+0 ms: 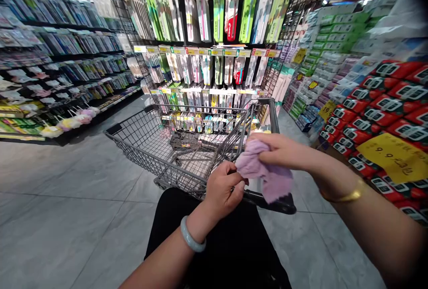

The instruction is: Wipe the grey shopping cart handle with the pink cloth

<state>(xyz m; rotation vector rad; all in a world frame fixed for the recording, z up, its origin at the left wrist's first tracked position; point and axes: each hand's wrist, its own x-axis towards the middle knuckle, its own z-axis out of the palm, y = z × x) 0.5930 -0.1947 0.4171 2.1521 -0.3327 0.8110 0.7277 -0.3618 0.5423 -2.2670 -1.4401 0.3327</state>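
My right hand (281,151) is closed on a crumpled lilac cloth (276,182), whose loose end hangs down. The cloth lies over part of the handle end of a grey wire shopping cart (160,159) that stands sideways in front of me. My left hand (225,188) is just left of the cloth, by the near rear corner of the cart, its fingers curled in. What those fingers grip, if anything, is hidden. A pale bangle (192,237) circles the left wrist and a gold bracelet (347,195) the right.
Behind the cart stands a rack of packaged toothbrushes (217,17) with price tags. Shelves of goods (83,43) line the left. Stacked red packs (384,106) with a yellow price sign (394,157) rise close on the right. Grey floor tiles (83,208) run below.
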